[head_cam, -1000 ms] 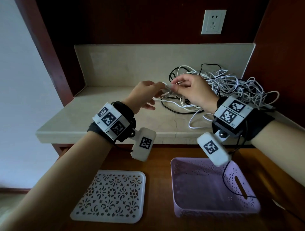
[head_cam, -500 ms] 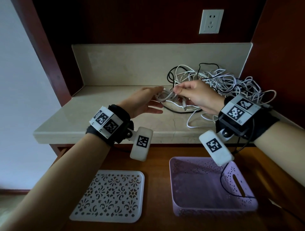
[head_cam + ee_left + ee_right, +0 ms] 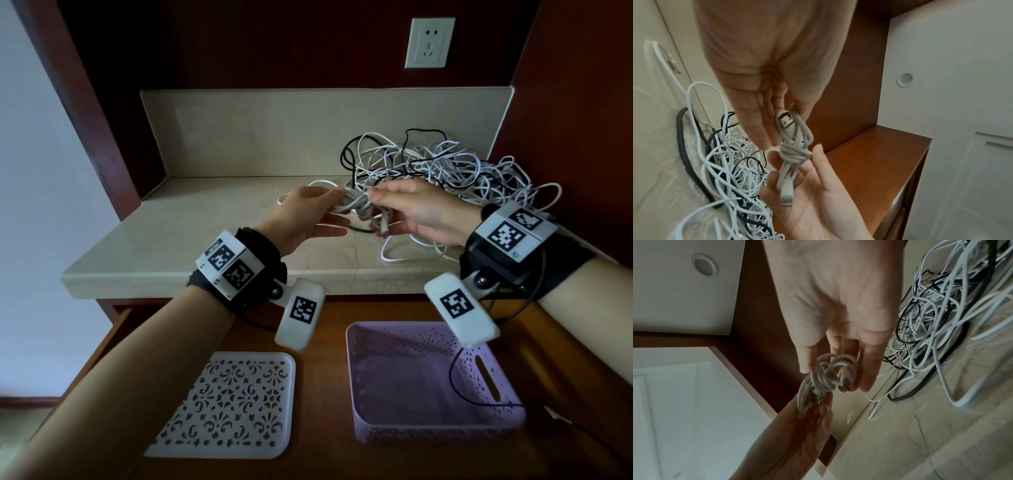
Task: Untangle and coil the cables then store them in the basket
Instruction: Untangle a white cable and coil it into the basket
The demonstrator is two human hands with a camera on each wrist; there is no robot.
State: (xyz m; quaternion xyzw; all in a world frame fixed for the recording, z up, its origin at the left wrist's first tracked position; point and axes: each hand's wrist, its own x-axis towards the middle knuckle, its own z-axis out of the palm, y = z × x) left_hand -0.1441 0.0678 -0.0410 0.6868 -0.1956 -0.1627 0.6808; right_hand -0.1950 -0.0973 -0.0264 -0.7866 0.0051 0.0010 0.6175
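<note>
1. While we look down from the head view, our left hand [image 3: 301,219] and right hand [image 3: 421,212] meet above the marble shelf [image 3: 191,236], both raised off the stone with wrists level, and together they hold a small coiled white cable [image 3: 356,209] between them. The left fingertips pinch one end of the coil; the right thumb and fingers close over the other end, a plug hanging just below.
2. Behind the right hand, the tangle of cables [image 3: 445,168], white with a few black strands, lies on the shelf against the back corner.
3. Below the shelf, the lilac basket [image 3: 507,416] sits on the wooden surface; we see no coiled cable in it, only a thin black lead crossing its rim. Just beside it to the left lies a white perforated lid [image 3: 233,407].
4. From the left wrist view, the left fingers [image 3: 760,123] are nearly straight, thumb and fingers nipping the coil by its USB plug [image 3: 785,120]; the right hand cups the knotted bundle from below.
5. From the right wrist view, the right fingers [image 3: 869,366] curl round the coil's loops; the picture is blurred, so the left hand's grasp there seems only a light pinch.
</note>
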